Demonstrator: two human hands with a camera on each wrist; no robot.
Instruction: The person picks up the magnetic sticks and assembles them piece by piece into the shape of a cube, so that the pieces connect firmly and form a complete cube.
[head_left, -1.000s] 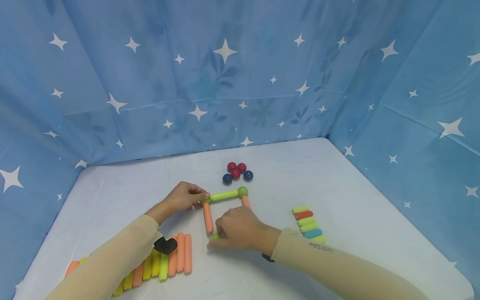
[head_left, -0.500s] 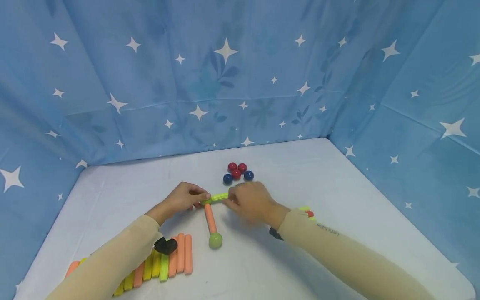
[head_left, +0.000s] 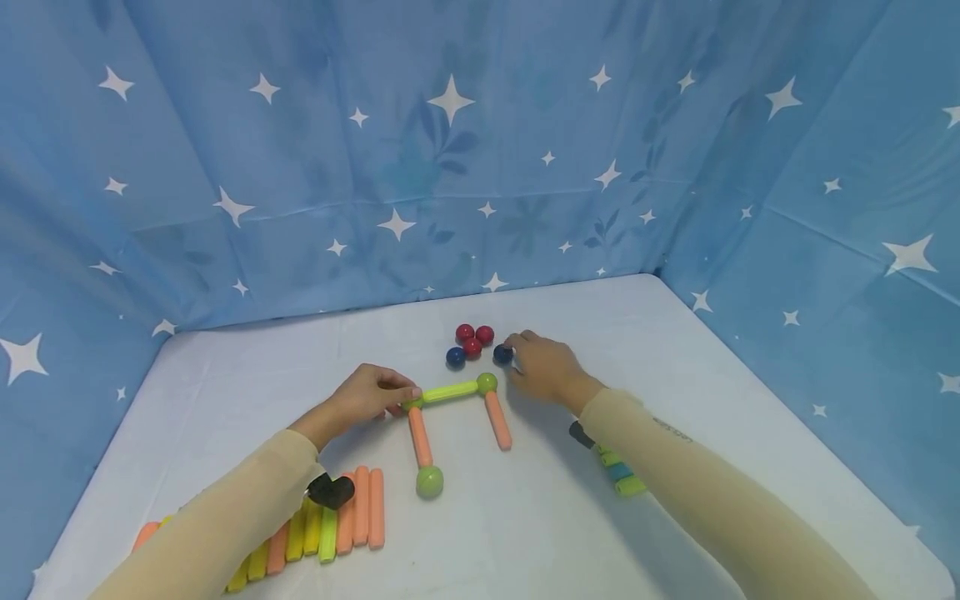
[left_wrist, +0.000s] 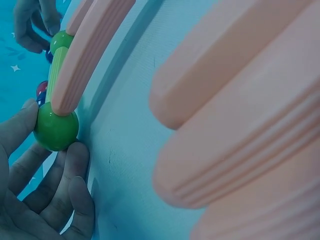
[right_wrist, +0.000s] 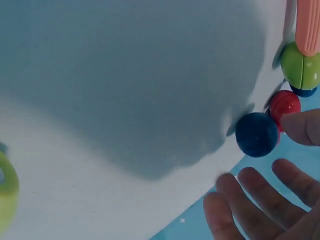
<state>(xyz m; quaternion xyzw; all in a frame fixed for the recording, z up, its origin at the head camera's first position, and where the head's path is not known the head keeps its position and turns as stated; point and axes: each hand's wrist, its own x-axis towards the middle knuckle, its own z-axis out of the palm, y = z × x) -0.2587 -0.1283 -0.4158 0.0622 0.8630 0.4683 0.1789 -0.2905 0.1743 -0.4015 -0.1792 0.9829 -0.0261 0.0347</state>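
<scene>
On the worktop (head_left: pixel 225 375), 3 rods joined; left hand (head_left: pixel 367 396) pinches corner ball (left_wrist: pixel 56 131); right hand (head_left: pixel 543 367), fingers spread, reaches blue ball (head_left: pixel 502 354); frame unclosed.

Colours on the white table (head_left: pixel 675 350)

Balls (head_left: pixel 471 343) were red and dark blue; rods (head_left: pixel 450 392) lime green and orange; the backdrop (head_left: pixel 300 150) blue with white stars.

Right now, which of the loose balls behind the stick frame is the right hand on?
The right-hand dark blue ball. The right hand has its fingertips at it; the other blue ball and the red balls sit further left, untouched.
</scene>
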